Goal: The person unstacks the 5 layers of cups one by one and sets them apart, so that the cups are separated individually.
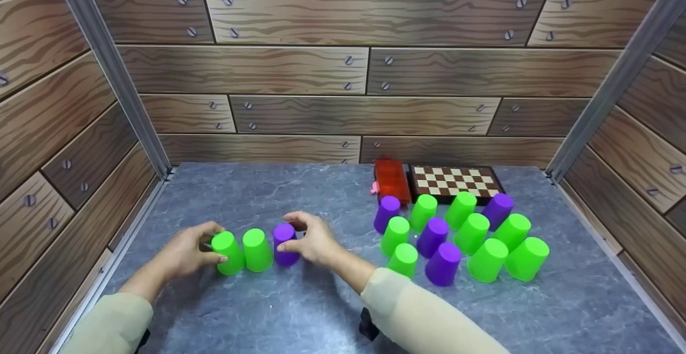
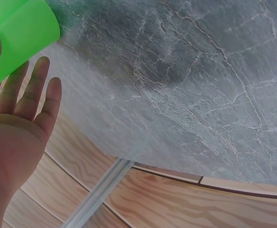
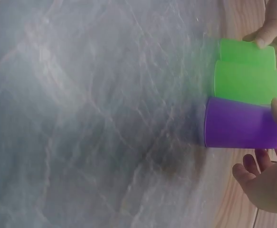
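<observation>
Three upside-down cups stand in a row at the left of the table. My left hand (image 1: 185, 252) holds the leftmost green cup (image 1: 229, 255), thumb at its near side and fingertips at its far side. A second green cup (image 1: 258, 249) stands in the middle. At the row's right end is a purple cup (image 1: 285, 236), held by my right hand (image 1: 316, 239) with the thumb on its near side and the index finger at the back. In the right wrist view that purple cup (image 3: 240, 123) stands close beside the green ones, and my right hand's other fingers sit just beyond it.
Several more upside-down green cups (image 1: 486, 260) and purple cups (image 1: 444, 264) stand grouped on the right of the grey marbled table (image 1: 257, 316). Behind them lie a red box (image 1: 391, 179) and a checkered board (image 1: 455, 181). Wood-patterned walls (image 1: 300, 70) enclose the table.
</observation>
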Demonstrator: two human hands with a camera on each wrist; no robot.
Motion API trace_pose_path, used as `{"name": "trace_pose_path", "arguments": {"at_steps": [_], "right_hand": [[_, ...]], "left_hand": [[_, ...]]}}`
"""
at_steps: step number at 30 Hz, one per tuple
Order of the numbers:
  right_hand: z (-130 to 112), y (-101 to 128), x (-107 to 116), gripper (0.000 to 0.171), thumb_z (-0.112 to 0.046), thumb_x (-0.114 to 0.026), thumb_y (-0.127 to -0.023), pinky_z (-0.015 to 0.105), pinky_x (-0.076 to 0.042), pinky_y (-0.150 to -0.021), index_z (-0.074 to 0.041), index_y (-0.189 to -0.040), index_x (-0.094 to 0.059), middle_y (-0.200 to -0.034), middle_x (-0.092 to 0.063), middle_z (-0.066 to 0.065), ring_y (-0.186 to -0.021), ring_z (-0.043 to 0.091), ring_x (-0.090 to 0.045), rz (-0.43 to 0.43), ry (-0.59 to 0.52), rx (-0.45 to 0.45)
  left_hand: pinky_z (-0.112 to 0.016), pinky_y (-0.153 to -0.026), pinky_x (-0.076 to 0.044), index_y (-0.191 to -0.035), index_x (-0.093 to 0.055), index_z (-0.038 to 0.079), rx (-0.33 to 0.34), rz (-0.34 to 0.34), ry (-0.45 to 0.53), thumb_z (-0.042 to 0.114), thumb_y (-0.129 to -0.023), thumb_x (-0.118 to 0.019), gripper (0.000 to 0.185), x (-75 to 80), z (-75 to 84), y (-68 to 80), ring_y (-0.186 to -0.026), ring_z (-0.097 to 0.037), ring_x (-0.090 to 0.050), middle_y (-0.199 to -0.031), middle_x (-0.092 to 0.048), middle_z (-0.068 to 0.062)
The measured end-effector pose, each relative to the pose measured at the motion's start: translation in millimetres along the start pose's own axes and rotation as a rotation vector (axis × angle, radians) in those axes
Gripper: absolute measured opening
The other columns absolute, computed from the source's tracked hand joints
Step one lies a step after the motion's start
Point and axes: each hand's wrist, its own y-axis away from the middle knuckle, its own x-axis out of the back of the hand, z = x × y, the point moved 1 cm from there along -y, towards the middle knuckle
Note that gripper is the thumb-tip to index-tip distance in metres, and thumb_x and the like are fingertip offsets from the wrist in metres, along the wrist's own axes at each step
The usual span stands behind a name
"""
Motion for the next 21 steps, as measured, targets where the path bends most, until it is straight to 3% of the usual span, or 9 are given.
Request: {"name": "trace_pose_path", "arguments": {"at_steps": [5,10,14,21], "right_hand": [[-0.5,1.9,2.6,0.05,-0.004,-0.091,-0.081,0.052,-0.055,-0.103,-0.003,-0.126,-0.071,-0.114,-0.075,0.009,-0.11,0.028,-0.068,0.026,-0.01,0.003],[-21.0,4.1,19.9,0.047,-0.003,-0.089,-0.083,0.045,-0.059,-0.099,-0.005,-0.126,-0.071,-0.118,-0.074,0.01,-0.109,0.028,-0.069,0.034,-0.059,0.02],[-44.3,4.9,46.5,0.05,-0.003,-0.088,-0.085,0.045,-0.058,-0.102,-0.005,-0.131,-0.069,-0.125,-0.073,0.012,-0.116,0.031,-0.069,0.029,-0.092,0.027],[-70.7,2.3,106.3,0.057,-0.008,-0.087,-0.086,0.045,-0.056,-0.106,-0.008,-0.139,-0.066,-0.128,-0.072,0.01,-0.119,0.027,-0.068,0.022,0.023,0.103]], "left_hand": [[-0.052,-0.09,-0.062,-0.121,-0.067,0.009,0.014,-0.005,-0.006,0.012,-0.087,-0.089,0.04,-0.2,0.5,-0.5,-0.107,-0.036,-0.072,-0.116,-0.076,-0.013],[-0.053,-0.092,-0.061,-0.121,-0.067,0.009,0.022,-0.006,-0.008,0.011,-0.087,-0.089,0.041,-0.1,1.6,-0.8,-0.109,-0.036,-0.072,-0.117,-0.076,-0.013],[-0.053,-0.091,-0.061,-0.121,-0.067,0.009,0.027,-0.008,-0.032,0.012,-0.087,-0.089,0.041,0.4,2.1,-0.5,-0.111,-0.037,-0.071,-0.118,-0.075,-0.013],[-0.053,-0.091,-0.061,-0.121,-0.067,0.008,0.022,-0.007,-0.04,0.012,-0.086,-0.09,0.041,-1.0,3.0,-0.6,-0.112,-0.038,-0.071,-0.118,-0.075,-0.013]]}}
